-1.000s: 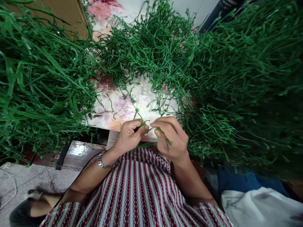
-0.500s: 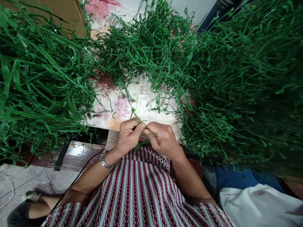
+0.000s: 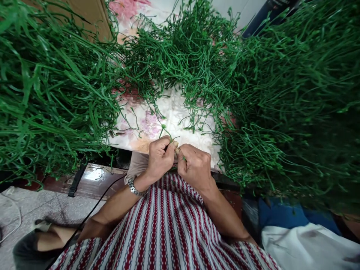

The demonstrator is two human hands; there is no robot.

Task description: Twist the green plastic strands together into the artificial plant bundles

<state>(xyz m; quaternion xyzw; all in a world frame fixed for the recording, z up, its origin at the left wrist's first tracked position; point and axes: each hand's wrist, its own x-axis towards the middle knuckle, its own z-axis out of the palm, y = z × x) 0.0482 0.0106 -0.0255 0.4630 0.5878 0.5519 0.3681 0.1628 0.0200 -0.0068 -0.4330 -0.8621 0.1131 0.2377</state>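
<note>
My left hand (image 3: pixel 161 156), with a metal watch on its wrist, pinches a thin green stem (image 3: pixel 168 132) between thumb and forefinger. The stem looks like plastic and its tip sticks up past my fingers, with a small knob on it. Close against it, my right hand (image 3: pixel 194 162) is closed in a pinch, its thumb tip meeting the left one. A bit of green shows at the right fingers; the part between the two hands is mostly covered. Just beyond, a loose heap of similar green stems (image 3: pixel 180 56) lies on a floral cloth (image 3: pixel 168 108).
Large piles of green stems rise at the left (image 3: pixel 56 93) and the right (image 3: pixel 295 101). A cardboard box (image 3: pixel 90 18) stands at the back left, a dark blue object (image 3: pixel 270 17) at the back right. People's legs (image 3: pixel 53 238) and white cloth (image 3: pixel 298 243) show at the sides.
The view has shifted slightly, so the scene sits a little further right. My hands remain together, with the right fingers turned slightly at the stem.
</note>
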